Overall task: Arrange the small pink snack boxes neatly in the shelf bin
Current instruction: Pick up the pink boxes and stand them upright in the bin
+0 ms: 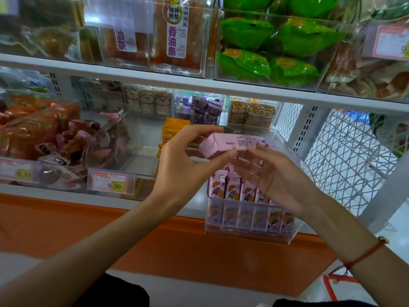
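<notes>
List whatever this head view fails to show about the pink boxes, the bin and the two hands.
- Pink box held by the left hand: its front face is turned away, and the back print is too small to read.
- Clear bin: the right hand covers its right rows, so no box count.
- Lower row of boxes: blurred behind the bin wall.
- Right hand's grip: only fingertips meet the box; cannot tell whether it holds.

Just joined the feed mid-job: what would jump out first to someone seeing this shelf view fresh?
The pink snack box held mid-frame, pinched by the left hand with the right hand at its other end. Below them, the clear shelf bin holds a row of upright pink boxes. Upper right, bright green packets fill another bin.
</notes>
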### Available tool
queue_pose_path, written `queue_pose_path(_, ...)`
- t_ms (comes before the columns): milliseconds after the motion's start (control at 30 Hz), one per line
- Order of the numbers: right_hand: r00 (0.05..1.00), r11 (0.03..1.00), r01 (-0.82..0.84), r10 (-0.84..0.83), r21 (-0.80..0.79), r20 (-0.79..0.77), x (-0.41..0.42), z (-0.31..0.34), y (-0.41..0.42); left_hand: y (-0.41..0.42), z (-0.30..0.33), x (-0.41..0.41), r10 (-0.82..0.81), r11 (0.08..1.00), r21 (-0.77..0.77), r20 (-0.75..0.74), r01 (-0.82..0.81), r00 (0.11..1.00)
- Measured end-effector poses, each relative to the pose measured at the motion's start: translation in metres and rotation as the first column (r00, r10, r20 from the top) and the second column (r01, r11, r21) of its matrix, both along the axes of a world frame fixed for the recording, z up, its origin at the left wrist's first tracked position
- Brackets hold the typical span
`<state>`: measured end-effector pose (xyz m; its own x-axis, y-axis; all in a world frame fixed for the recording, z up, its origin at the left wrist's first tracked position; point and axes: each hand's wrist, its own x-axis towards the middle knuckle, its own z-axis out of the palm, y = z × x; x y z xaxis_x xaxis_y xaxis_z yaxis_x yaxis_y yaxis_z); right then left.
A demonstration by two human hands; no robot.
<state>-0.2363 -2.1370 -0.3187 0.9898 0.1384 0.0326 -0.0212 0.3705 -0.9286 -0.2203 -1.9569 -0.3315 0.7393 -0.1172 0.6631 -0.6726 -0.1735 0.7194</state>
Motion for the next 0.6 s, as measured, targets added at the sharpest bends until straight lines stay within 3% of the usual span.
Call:
queue_pose_path(167, 0.998, 0.998, 0.066, -0.066, -0.022, 0.015, 0.001, -0.002, 0.004, 0.002, 0.000, 0.000, 0.048, 0.997, 0.059, -0.014, -0.048, 0.999)
queue_pose_path(267, 0.907, 0.902, 0.358, -0.275, -0.240, 0.320, -0.004, 0.001, 0.003, 0.006, -0.003, 0.007, 0.115, 0.976, 0.191, -0.024, -0.108, 0.993)
queue_pose_path(333, 0.771, 0.763, 0.516, -0.215, -0.390, 0.600, -0.011, 0.005, 0.007, 0.007, -0.007, 0.011, 0.139, 0.961, 0.246, -0.024, -0.129, 0.990)
queue_pose_path(400, 0.658, 0.649, 0.605, -0.082, -0.461, 0.748, -0.015, 0.004, 0.013, 0.008, -0.009, 0.012, 0.129, 0.956, 0.265, 0.005, -0.126, 0.992)
queue_pose_path(500, 0.578, 0.574, 0.679, -0.036, -0.457, 0.815, -0.015, 0.002, 0.018, 0.006, -0.009, 0.010, 0.086, 0.963, 0.249, 0.057, -0.097, 0.995)
queue_pose_path(600, 0.609, 0.599, 0.650, -0.041, -0.469, 0.792, -0.013, 0.002, 0.017, 0.003, -0.009, 0.008, 0.020, 0.974, 0.225, 0.012, -0.022, 1.000)
